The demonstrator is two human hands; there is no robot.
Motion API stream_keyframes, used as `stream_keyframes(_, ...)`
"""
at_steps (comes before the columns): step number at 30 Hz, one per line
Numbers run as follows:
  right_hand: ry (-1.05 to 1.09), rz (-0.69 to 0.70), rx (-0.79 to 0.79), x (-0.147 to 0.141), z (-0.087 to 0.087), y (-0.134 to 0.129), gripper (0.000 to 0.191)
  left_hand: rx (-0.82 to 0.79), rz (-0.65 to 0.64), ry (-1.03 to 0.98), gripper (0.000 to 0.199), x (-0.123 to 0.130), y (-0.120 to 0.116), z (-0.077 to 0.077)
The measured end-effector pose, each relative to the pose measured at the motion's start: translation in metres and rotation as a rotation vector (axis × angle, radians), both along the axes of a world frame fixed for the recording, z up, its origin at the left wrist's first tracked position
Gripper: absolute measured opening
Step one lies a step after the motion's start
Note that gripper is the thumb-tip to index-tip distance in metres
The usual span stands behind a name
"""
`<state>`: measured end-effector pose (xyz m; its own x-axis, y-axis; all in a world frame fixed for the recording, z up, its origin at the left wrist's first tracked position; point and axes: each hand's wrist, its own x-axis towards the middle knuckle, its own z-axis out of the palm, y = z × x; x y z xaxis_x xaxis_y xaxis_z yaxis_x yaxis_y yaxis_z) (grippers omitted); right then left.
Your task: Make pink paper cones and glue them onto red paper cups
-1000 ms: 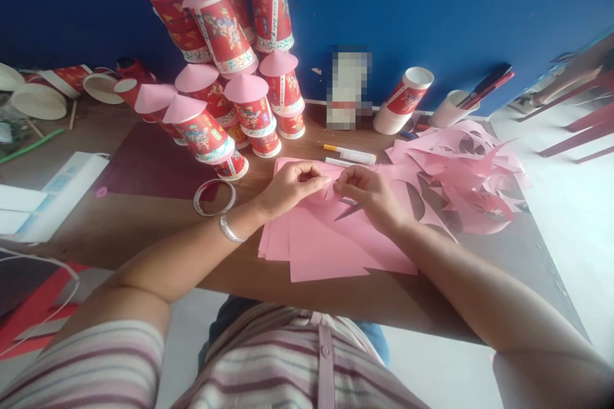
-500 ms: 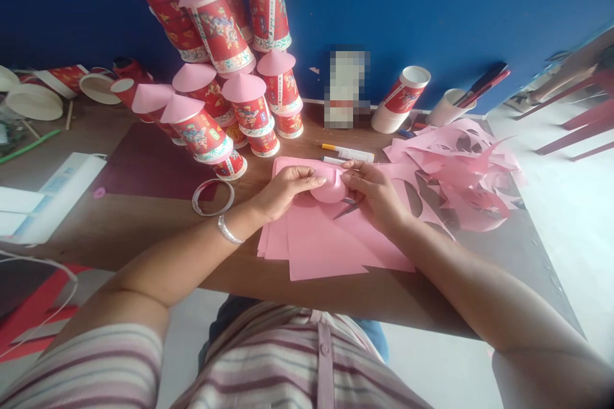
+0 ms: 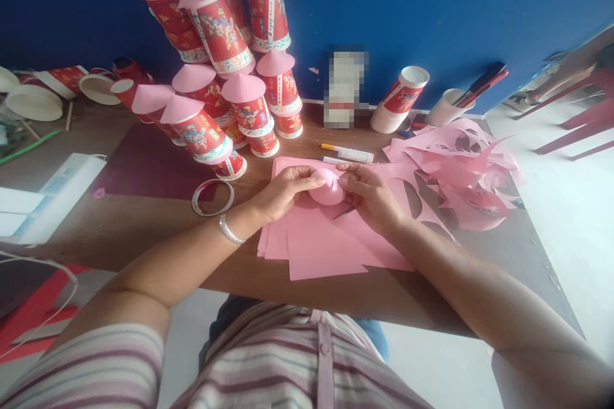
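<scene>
A small round pink paper piece [image 3: 327, 193] is held between my two hands, above flat pink sheets [image 3: 319, 243]. My left hand [image 3: 288, 190] pinches its left edge between thumb and fingers. At its right edge, my right hand [image 3: 368, 192] grips the paper, thumb and fingers together. The paper looks curved, with a fold or slit near its top. Under my right hand, a dark pointed tip [image 3: 344, 211] shows; the rest of that object is hidden.
Red cups with pink cone tops [image 3: 247, 102] stand at the back left. A tape roll [image 3: 213, 197] lies left of the sheets. Markers [image 3: 354, 154] lie behind my hands, and pink paper scraps [image 3: 472, 172] are heaped on the right.
The pink paper has turned slightly in my fingers and shows a rounder, broader face. My right fingers have shifted a little along its edge.
</scene>
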<state>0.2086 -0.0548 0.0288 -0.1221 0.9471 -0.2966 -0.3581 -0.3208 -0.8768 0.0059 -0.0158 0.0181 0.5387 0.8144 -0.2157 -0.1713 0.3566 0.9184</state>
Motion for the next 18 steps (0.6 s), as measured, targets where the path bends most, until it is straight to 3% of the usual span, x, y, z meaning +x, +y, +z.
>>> stream_keyframes(10, -0.198, -0.01, 0.169, 0.006, -0.003, 0.002, 0.039, 0.012, 0.067, -0.002, 0.03, -0.005, 0.002, 0.01)
stream_keyframes(13, -0.53, 0.046, 0.299, 0.017, -0.004, 0.005, 0.027, 0.115, 0.067, 0.084, 0.029, -0.009, 0.003, 0.008)
stream_keyframes(18, -1.29, 0.231, 0.715, 0.036, -0.009, 0.007, 0.012, 0.344, 0.154, 0.269, 0.033, -0.014, 0.007, 0.006)
